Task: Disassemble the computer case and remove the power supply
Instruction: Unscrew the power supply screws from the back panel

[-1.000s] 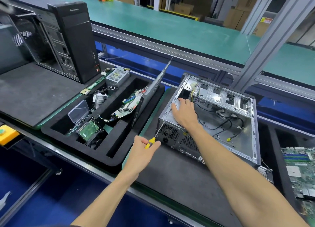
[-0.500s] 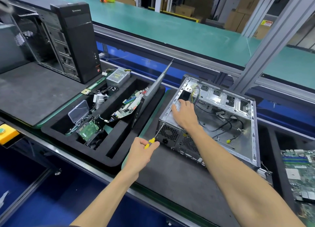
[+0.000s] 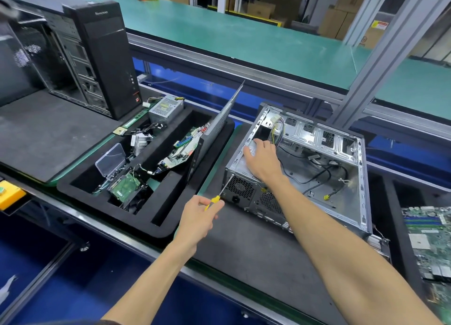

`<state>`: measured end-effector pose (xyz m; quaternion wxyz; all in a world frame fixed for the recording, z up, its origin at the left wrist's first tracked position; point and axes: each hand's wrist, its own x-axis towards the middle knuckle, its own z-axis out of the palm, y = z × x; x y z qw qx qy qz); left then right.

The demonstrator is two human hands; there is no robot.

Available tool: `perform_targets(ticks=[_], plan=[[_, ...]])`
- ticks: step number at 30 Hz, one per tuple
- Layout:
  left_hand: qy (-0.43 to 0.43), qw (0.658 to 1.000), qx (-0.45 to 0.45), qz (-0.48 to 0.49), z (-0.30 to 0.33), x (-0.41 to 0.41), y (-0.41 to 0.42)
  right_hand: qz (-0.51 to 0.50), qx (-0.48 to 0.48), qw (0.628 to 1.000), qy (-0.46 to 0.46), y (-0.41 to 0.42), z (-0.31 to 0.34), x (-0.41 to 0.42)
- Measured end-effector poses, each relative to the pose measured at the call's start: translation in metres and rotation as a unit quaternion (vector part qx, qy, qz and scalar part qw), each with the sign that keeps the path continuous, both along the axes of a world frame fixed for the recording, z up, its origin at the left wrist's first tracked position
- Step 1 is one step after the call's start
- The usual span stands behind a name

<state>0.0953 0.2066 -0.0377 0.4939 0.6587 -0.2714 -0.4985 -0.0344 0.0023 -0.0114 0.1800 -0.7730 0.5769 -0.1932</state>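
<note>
Little has changed over the last second: the left hand (image 3: 199, 216) still grips the yellow-handled screwdriver (image 3: 220, 194), its tip against the rear upper corner of the power supply (image 3: 240, 178), which sits in the near-left corner of the open computer case (image 3: 317, 163) lying on its side on the bench (image 3: 244, 246). The right hand (image 3: 262, 157) still rests on top of the power supply, fingers spread flat and gripping nothing, only shifted slightly with the camera. Left of the case, the foam tray (image 3: 168, 222) of removed parts and the upright black tower (image 3: 102, 56) are unmoved
</note>
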Motion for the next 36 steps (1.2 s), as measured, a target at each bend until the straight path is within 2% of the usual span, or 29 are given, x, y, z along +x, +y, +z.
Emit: perform_targets(ticks=[6, 11, 15, 18, 21, 24, 26, 28, 30, 33, 36], plan=[[0.06, 0.997, 0.041, -0.033, 0.004, 0.002, -0.003, 0.002, 0.001, 1.0, -0.003, 0.001, 0.001, 0.0], [-0.013, 0.999, 0.017, -0.035, 0.005, -0.001, 0.001, -0.001, 0.005, 1.0, -0.002, 0.002, 0.002, 0.0], [0.016, 1.0, -0.01, -0.001, 0.007, 0.007, 0.002, -0.002, 0.002, 1.0, 0.0, 0.002, 0.003, 0.001], [0.018, 0.999, 0.011, -0.037, 0.007, 0.014, 0.002, 0.0, 0.0, 1.0, 0.001, 0.002, 0.002, 0.0], [0.057, 0.996, 0.041, -0.05, 0.008, 0.01, -0.002, 0.002, 0.001, 1.0, 0.004, 0.001, 0.001, -0.001], [0.022, 0.998, 0.039, -0.045, 0.009, 0.004, -0.003, 0.001, 0.013, 1.0, 0.0, 0.001, 0.002, -0.001], [-0.005, 0.999, 0.024, -0.046, 0.006, 0.001, 0.0, -0.003, -0.021, 1.0, 0.008, 0.005, 0.006, -0.001], [0.001, 0.999, 0.009, -0.032, 0.007, 0.002, 0.002, -0.013, -0.109, 0.993, -0.033, 0.012, 0.013, -0.002], [0.015, 1.0, 0.004, -0.021, 0.009, 0.008, 0.002, -0.012, -0.163, 0.978, -0.132, 0.026, 0.018, -0.005], [0.024, 0.999, 0.021, -0.043, 0.013, 0.016, 0.0, 0.022, -0.129, 0.959, -0.253, 0.061, 0.02, -0.006], [0.083, 0.994, 0.049, -0.058, 0.016, 0.015, -0.002, 0.028, -0.077, 0.952, -0.296, 0.1, 0.006, -0.001]])
